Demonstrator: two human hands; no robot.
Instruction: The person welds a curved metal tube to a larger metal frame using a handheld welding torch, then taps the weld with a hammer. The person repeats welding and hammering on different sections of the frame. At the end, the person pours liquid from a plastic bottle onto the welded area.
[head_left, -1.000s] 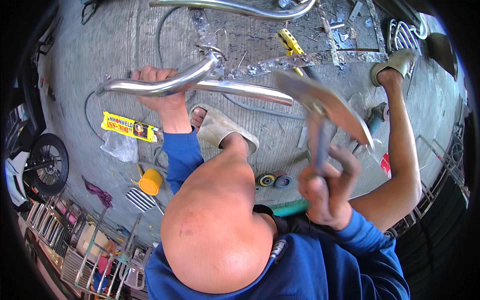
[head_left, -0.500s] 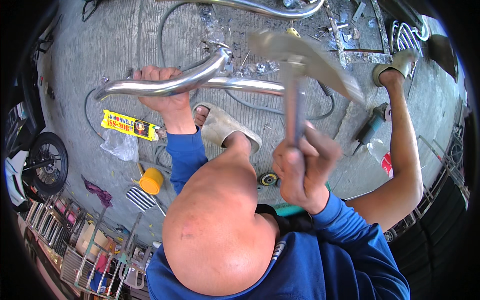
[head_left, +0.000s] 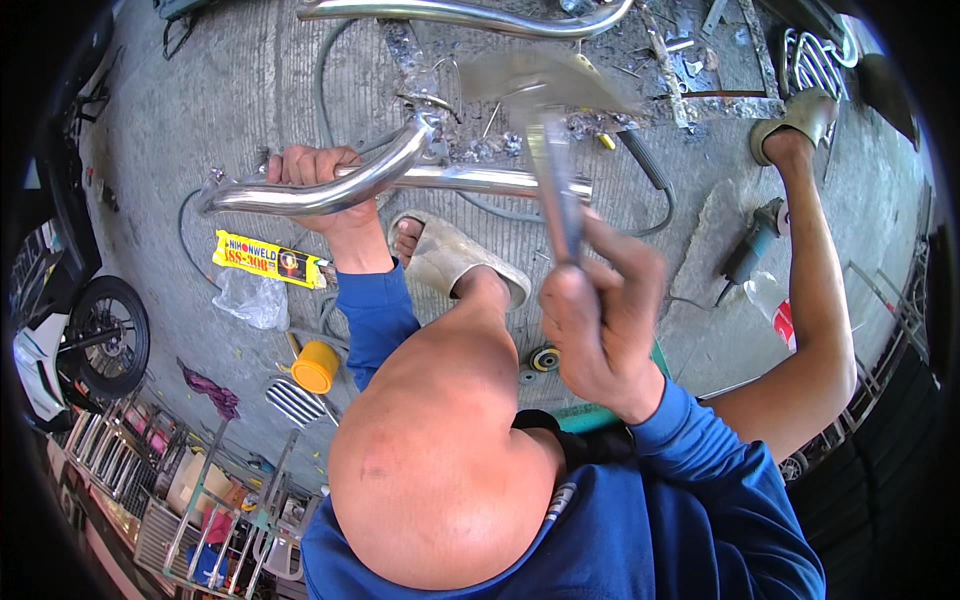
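Note:
My left hand is wrapped round a shiny bent metal tube, left of centre above the floor. A straight metal tube runs rightward from behind the bend; whether the two are joined I cannot tell. My right hand grips the handle of a hammer. Its head is smeared by motion, long and narrowing toward the right. In the picture the hammer crosses the straight tube near its right end; contact cannot be made out.
Another curved tube lies beyond, beside a rusty metal frame. An angle grinder and a plastic bottle are at right. At left lie a yellow packet, a clear bag and a yellow cup. Cables cross the concrete.
The hammer has swung to the left, its head blurred in both frames. My left hand keeps its hold on the bent tube, which has shifted slightly. The whole view has moved a little.

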